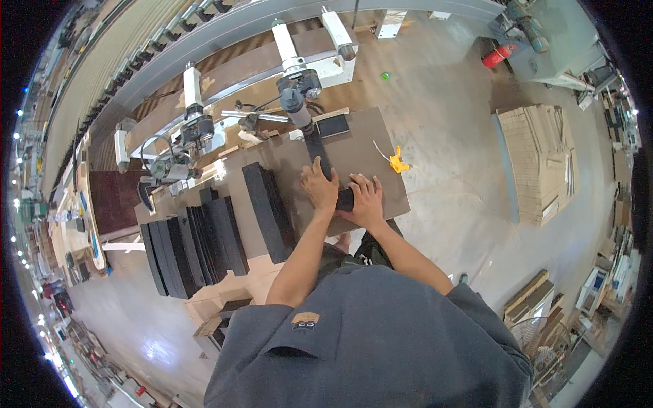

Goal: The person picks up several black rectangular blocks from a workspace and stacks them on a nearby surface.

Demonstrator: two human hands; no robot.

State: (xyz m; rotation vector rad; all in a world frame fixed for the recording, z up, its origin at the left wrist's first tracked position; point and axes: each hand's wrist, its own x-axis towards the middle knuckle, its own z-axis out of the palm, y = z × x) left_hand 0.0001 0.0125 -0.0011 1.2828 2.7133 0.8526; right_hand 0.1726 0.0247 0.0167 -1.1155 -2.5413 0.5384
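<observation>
A long black strip (317,151) lies on the brown worktop with its far end under the head of a grey-and-white machine (294,102). My left hand (318,187) rests over the strip's left side, fingers forward, holding it against the top. Around its near end (345,199) my right hand (366,199) grips from the right, thumb toward me. Left of my left hand stands a stack of black strips (266,207). Farther left are more black strips (197,241), packed side by side.
The brown worktop (381,136) ends to my right, where a yellow object (398,160) sits near its edge. More machine heads (196,126) stand along the far left. A pallet of flat cardboard (537,163) and a red fire extinguisher (498,56) are at right.
</observation>
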